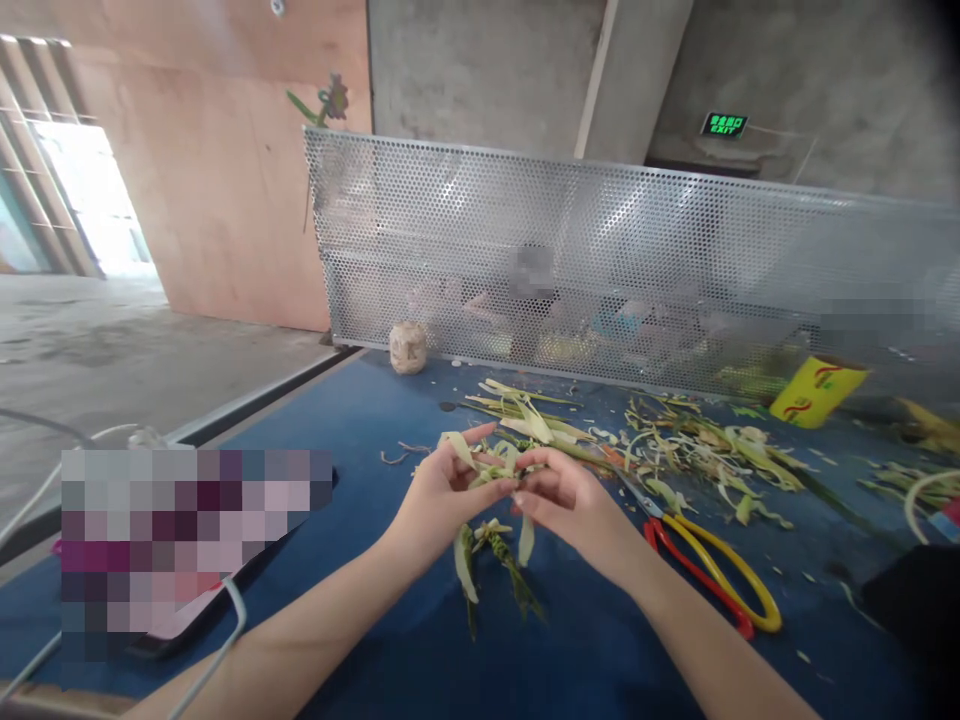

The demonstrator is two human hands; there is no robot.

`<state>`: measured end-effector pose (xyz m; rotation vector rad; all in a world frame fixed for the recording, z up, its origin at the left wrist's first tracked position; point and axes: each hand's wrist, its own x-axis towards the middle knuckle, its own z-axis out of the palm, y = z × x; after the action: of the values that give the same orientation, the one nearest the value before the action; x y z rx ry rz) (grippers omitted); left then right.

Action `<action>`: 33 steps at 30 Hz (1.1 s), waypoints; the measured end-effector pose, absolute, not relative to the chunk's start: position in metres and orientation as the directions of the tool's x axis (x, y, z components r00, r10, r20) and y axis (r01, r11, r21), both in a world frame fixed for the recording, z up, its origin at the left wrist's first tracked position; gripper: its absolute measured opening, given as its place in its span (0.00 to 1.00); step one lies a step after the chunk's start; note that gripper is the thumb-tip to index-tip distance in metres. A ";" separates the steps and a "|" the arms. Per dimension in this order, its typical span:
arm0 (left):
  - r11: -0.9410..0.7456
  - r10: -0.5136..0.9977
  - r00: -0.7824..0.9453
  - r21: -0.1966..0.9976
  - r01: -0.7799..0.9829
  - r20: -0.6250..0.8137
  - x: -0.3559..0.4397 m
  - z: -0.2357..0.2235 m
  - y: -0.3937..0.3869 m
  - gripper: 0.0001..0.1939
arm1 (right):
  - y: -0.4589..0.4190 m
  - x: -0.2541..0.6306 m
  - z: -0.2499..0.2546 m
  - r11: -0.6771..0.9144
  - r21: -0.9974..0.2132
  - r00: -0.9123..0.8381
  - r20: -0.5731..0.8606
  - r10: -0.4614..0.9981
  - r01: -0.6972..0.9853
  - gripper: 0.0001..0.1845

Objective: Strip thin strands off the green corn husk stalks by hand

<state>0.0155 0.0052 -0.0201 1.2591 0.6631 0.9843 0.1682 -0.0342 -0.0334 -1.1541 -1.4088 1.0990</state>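
My left hand [455,480] and my right hand [559,495] meet over the blue table, fingertips nearly touching. Between them they pinch pale green leaf strips [491,472], whose ends stick out past the fingers. Just below the hands are green, knobbly leafy pieces [496,545] with trailing tips; whether they hang from the strips or lie on the table, I cannot tell. Right of my right wrist lie scissors [705,570] with one red and one yellow handle. Loose pale strips [525,410] are spread behind my fingers.
Leaf scraps [705,450] litter the table's right half. A yellow roll [817,391] stands by the perforated metal screen [465,210]. Near the screen's left end sits a whitish roll [408,348]. A blurred-out device with a cable [236,605] lies left. Dark blue tabletop [315,440] shows between.
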 end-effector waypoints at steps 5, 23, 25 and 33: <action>-0.075 0.887 0.438 0.981 -0.178 0.147 0.014 -0.024 0.011 0.33 | -0.037 0.168 -0.031 0.155 -0.972 -0.089 0.141 0.986 0.179 0.16; -0.093 0.839 0.528 0.991 -0.097 0.130 0.017 -0.019 0.004 0.23 | -0.033 0.157 -0.042 0.101 -0.991 -0.155 0.114 0.981 -0.089 0.21; -0.106 0.843 0.517 0.988 -0.112 0.149 0.017 -0.018 0.004 0.26 | -0.032 0.157 -0.043 0.132 -0.991 -0.073 0.135 0.988 -0.036 0.25; -0.158 0.814 0.550 0.982 -0.104 0.189 0.017 -0.023 0.006 0.26 | -0.035 0.159 -0.038 0.247 -0.963 0.003 0.248 0.969 0.111 0.27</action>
<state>0.0173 0.0060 -0.0233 1.5221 0.6318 0.9063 0.1595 -0.0350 -0.0382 -1.1071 -1.3845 0.9556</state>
